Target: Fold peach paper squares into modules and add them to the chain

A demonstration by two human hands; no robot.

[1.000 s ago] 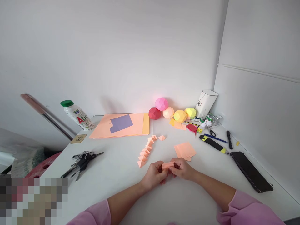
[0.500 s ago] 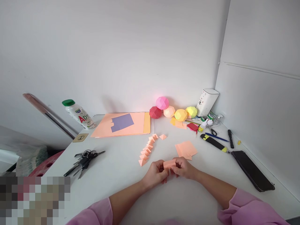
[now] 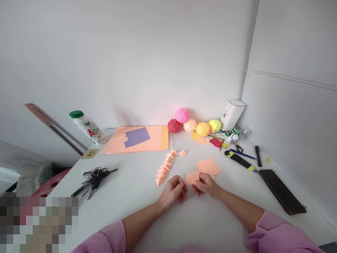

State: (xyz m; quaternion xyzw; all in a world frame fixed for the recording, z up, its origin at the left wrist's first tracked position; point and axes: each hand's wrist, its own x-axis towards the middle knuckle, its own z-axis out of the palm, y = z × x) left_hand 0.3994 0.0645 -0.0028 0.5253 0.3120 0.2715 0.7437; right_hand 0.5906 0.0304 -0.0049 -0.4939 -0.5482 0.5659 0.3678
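A small peach-coloured piece of paper [image 3: 192, 178] is pinched by its right side between the thumb and fingers of my right hand [image 3: 209, 185]. It is held up above the white table, and its left edge comes close to my left hand [image 3: 173, 191]. My left hand is closed, thumb against curled fingers, with nothing visible in it. Just beyond my hands lie flat peach paper pieces [image 3: 210, 166]. To the left of those, a slanting row of folded peach paper pyramids [image 3: 163, 169] stands on the table, with a single pyramid [image 3: 182, 153] apart from it.
Faceted paper balls [image 3: 203, 129] sit against the wall. Large peach sheets [image 3: 113, 142] carry a purple piece [image 3: 137, 137]. Keys [image 3: 93, 181] and a bottle [image 3: 89, 128] are at left. A utility knife [image 3: 239, 160], glue bottle [image 3: 226, 141], scissors [image 3: 239, 148] and phone [image 3: 283, 191] are at right.
My left hand has come off the paper and moved slightly left. The paper, bent between both hands before, is now flatter and held by my right hand alone.
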